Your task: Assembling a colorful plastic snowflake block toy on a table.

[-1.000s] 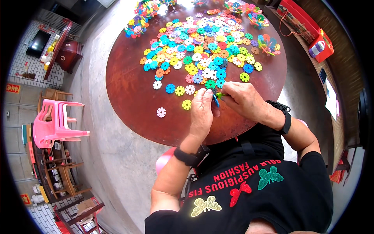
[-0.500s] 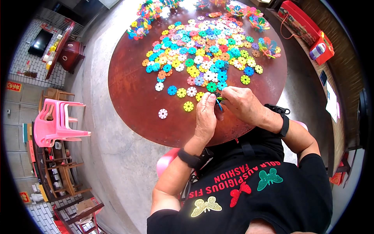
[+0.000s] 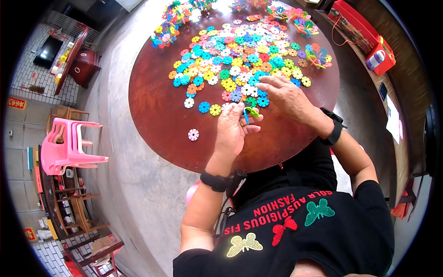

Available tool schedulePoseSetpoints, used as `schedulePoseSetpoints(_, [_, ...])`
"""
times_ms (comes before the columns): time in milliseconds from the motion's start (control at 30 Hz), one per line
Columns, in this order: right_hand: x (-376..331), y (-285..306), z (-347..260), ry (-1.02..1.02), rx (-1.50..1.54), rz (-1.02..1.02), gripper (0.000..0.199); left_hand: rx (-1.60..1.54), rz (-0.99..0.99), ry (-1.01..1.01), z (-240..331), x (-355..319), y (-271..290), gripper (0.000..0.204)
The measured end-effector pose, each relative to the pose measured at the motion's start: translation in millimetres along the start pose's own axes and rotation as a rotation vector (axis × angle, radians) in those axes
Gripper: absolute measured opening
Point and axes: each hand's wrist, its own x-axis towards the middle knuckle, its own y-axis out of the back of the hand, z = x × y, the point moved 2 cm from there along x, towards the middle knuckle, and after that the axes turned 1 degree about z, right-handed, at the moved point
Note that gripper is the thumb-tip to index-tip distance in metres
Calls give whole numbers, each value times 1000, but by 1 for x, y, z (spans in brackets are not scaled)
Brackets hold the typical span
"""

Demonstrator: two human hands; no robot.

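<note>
On my feed the round brown table (image 3: 157, 106) is the biggest thing, and I read its far edge as twelve o'clock. Off it at eight I have stacked pink chairs (image 3: 69, 145) standing on the floor. A loose pile of notched plastic discs (image 3: 240, 51), in many colours, spreads from the table's centre toward twelve. Flower-like clusters (image 3: 318, 56) of similar pieces ring its far side from about ten round to two. I see the right hand (image 3: 291, 99) near four, palm down at the pile's near edge, fingers stretched out and pinching nothing that I can make out; I cannot tell whether the fingertips touch the discs. The left hand (image 3: 230, 129) is at six, thumb and fingers pinching a blue piece (image 3: 246, 117) seen nearly edge-on. Against that blue piece, on its three o'clock side, sits a light green part (image 3: 252, 112); I cannot tell how many pieces make it up. One pale pink disc (image 3: 193, 134) lies alone at seven, well apart from the pile.
</note>
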Motion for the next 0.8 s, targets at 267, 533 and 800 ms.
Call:
schedulePoseSetpoints(267, [-15, -14, 15, 116, -290, -214, 31, -157, -47, 138, -2, 3, 13, 28])
schedulePoseSetpoints(533, [-18, -11, 27, -77, -221, -213, 14, -98, 31, 163, -2, 3, 13, 29])
schedulePoseSetpoints(800, [-12, 5, 30, -126, 43, -161, 30, -106, -7, 33, 4, 3, 12, 20])
